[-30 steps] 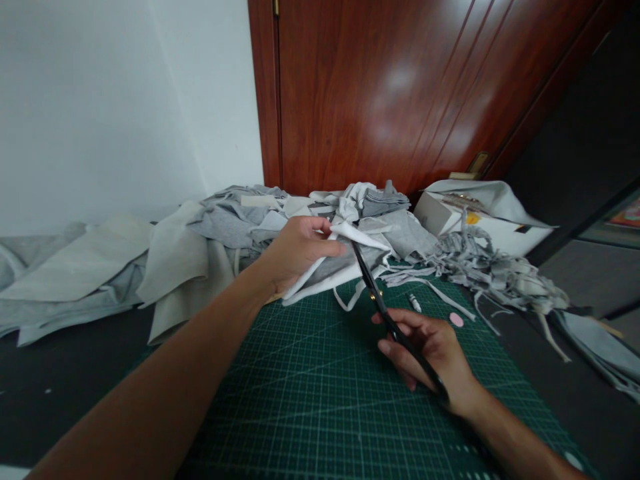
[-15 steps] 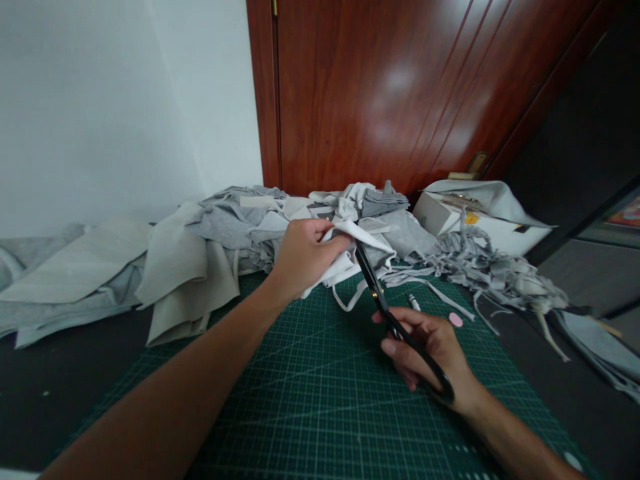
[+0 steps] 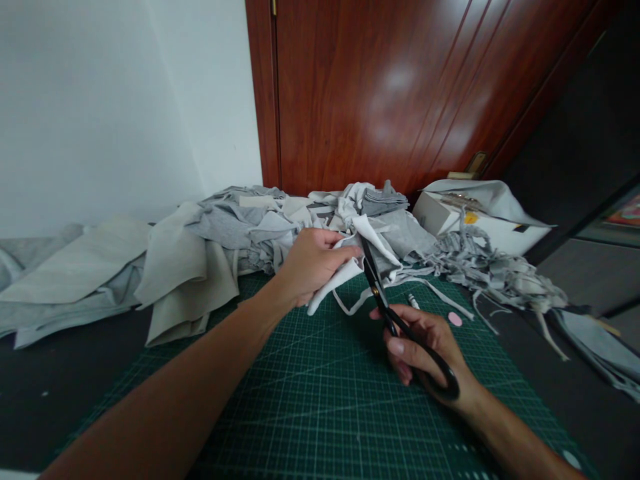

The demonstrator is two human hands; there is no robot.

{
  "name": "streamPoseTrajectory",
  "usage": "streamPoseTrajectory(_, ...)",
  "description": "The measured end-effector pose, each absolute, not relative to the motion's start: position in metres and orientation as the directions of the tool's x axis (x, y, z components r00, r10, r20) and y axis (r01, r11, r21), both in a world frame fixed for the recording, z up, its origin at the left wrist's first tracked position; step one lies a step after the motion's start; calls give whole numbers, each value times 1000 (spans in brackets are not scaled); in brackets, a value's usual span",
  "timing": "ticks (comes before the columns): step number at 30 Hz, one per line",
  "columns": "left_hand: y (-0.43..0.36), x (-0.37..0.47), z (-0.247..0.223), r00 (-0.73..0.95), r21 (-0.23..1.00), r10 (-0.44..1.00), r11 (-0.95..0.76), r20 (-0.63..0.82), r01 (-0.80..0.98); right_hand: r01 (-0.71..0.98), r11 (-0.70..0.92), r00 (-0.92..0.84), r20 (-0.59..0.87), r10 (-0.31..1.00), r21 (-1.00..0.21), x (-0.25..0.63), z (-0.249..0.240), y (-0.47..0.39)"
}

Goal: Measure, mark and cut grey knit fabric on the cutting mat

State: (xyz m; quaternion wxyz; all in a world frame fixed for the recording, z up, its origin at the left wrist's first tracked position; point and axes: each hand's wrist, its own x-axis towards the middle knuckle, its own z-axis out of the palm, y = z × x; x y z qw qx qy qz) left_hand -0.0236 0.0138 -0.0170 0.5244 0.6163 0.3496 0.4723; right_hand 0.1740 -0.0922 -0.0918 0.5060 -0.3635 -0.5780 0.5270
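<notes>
Pinched between the thumb and fingers of my left hand (image 3: 317, 261) is a white and grey cloth piece (image 3: 373, 240), held up over the far part of the green cutting mat (image 3: 320, 400). My right hand (image 3: 425, 347) grips black scissors (image 3: 379, 293) by the handles. Their blades point away from me and are slightly apart, at the cloth beside my left fingertips. A thin pale strip (image 3: 350, 310) loops below the cloth on the mat.
Grey and cream fabric (image 3: 175, 260) is heaped at the left and back. A white box (image 3: 500, 227) stands back right behind tangled grey strips (image 3: 500, 267). A pink disc (image 3: 455, 319) and a small white item (image 3: 413, 301) lie on the mat. Behind is a brown door (image 3: 375, 100).
My left hand has moved slightly right and down, and the cloth has spread with a white flap standing up. The scissor blades have parted a little.
</notes>
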Motion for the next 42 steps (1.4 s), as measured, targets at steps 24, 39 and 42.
streamPoseTrajectory(24,10,-21,-17,303,964,918,-267,257,-10,-82,158,-200,172,965,-984,172,-94,-92)
streamPoseTrajectory(39,11,-25,-14,279,945,922,-309,269,110,-73,146,-225,159,961,-987,174,-92,-92)
streamPoseTrajectory(42,10,-24,-14,253,923,923,-340,290,183,-56,140,-214,148,965,-989,173,-91,-93)
